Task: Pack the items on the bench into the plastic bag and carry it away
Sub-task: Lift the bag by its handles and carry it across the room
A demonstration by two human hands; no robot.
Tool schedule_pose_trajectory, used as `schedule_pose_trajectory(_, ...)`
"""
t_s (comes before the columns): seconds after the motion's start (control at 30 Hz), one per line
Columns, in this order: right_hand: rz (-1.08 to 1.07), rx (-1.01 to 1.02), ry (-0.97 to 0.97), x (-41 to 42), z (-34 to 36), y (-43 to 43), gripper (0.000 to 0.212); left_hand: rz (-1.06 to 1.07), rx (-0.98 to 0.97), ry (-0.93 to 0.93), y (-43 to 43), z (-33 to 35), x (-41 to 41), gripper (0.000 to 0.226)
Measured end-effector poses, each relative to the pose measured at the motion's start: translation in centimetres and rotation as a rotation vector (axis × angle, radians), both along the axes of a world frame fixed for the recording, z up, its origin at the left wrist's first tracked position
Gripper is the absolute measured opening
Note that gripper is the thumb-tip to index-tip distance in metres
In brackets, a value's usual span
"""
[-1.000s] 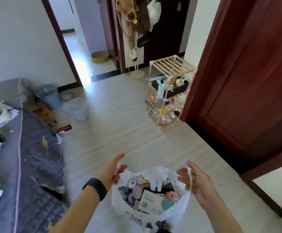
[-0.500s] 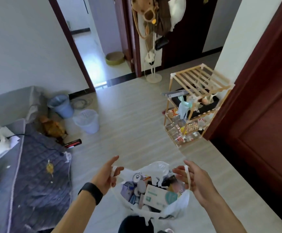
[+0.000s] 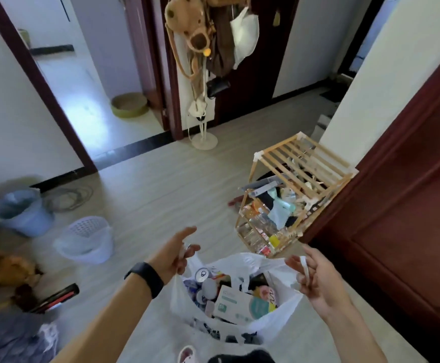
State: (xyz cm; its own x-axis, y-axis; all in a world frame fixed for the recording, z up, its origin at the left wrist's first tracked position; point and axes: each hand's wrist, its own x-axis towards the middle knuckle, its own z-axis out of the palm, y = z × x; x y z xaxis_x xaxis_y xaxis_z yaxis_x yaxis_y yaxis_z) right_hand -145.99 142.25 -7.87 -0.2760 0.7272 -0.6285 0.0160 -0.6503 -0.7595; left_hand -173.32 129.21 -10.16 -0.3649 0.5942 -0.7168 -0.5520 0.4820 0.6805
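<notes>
A white plastic bag hangs open between my hands above the floor. It is full of items: a can with a silver top, a white and teal box and several small packs. My left hand, with a black band on the wrist, grips the bag's left handle. My right hand has the right handle looped over its fingers. The bench shows only as a grey quilted edge at the lower left.
A wooden slatted rack packed with bottles stands to the right beside a dark red door. A white bin and a blue bin sit on the floor at left. A coat stand and an open doorway lie ahead.
The view has moved forward and turned left across the room with the bag carried along. The rack and bins are closer, and the bench has slid out to the lower left.
</notes>
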Motion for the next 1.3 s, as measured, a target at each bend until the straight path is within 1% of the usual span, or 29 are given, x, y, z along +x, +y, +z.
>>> schedule_pose_trajectory(0.07,-0.071,0.031,0.029,-1.6,1.7,1.0,0.028,-0.093,0.038,0.006,3.6,2.3,-2.3,0.027)
schedule_pose_trajectory(0.1,-0.096,0.053,0.041,-2.6,2.7,1.5,0.029,-0.148,0.064,0.016,5.3,3.6,-3.3,0.022)
schedule_pose_trajectory(0.23,-0.19,0.15,0.079,-5.4,7.1,4.3,0.038,-0.331,0.138,0.092,12.8,9.4,-6.2,0.019)
schedule_pose_trajectory(0.3,-0.213,0.209,0.104,-6.1,9.4,6.0,0.043,-0.406,0.189,0.122,16.3,12.8,-6.8,0.021)
schedule_pose_trajectory(0.33,-0.224,0.244,0.124,-6.5,10.7,6.9,0.042,-0.438,0.223,0.138,18.0,14.5,-7.1,0.024)
schedule_pose_trajectory(0.4,-0.262,0.319,0.163,-7.2,13.3,9.0,0.037,-0.486,0.284,0.159,21.3,17.9,-7.6,0.027)
schedule_pose_trajectory(0.47,-0.303,0.406,0.179,-7.8,15.9,11.3,0.032,-0.532,0.305,0.155,24.4,21.1,-8.2,0.029)
schedule_pose_trajectory(0.57,-0.356,0.526,0.194,-8.5,19.5,14.5,0.03,-0.614,0.31,0.114,29.3,25.1,-9.3,0.051)
schedule_pose_trajectory(0.63,-0.404,0.592,0.197,-8.8,21.4,16.8,0.03,-0.675,0.328,0.109,32.9,27.2,-9.5,0.058)
schedule_pose_trajectory(0.73,-0.467,0.661,0.178,-9.1,23.6,20.4,0.027,-0.721,0.367,0.102,38.4,29.3,-8.8,0.062)
schedule_pose_trajectory(0.83,-0.531,0.685,0.144,-9.4,24.6,23.5,0.026,-0.776,0.376,0.083,43.2,30.5,-7.9,0.066)
schedule_pose_trajectory(0.97,-0.619,0.697,0.079,-9.1,25.2,27.5,0.027,-0.872,0.383,0.068,49.1,31.4,-6.2,0.065)
schedule_pose_trajectory(1.03,-0.643,0.694,0.037,-9.0,25.1,29.4,0.028,-0.918,0.391,0.056,51.9,31.6,-5.4,0.062)
schedule_pose_trajectory(1.1,-0.651,0.707,-0.006,-9.1,24.9,31.5,0.03,-0.973,0.41,0.039,54.5,31.8,-5.0,0.05)
schedule_pose_trajectory(1.17,-0.669,0.72,-0.053,-9.5,24.7,33.5,0.032,-1.025,0.413,0.033,56.9,31.8,-5.2,0.043)
schedule_pose_trajectory(1.23,-0.688,0.733,-0.095,-10.0,24.7,35.4,0.032,-1.058,0.424,0.011,59.6,31.5,-5.6,0.043)
schedule_pose_trajectory(1.3,-0.733,0.727,-0.131,-10.3,24.7,37.3,0.031,-1.099,0.428,-0.001,62.1,31.3,-5.7,0.047)
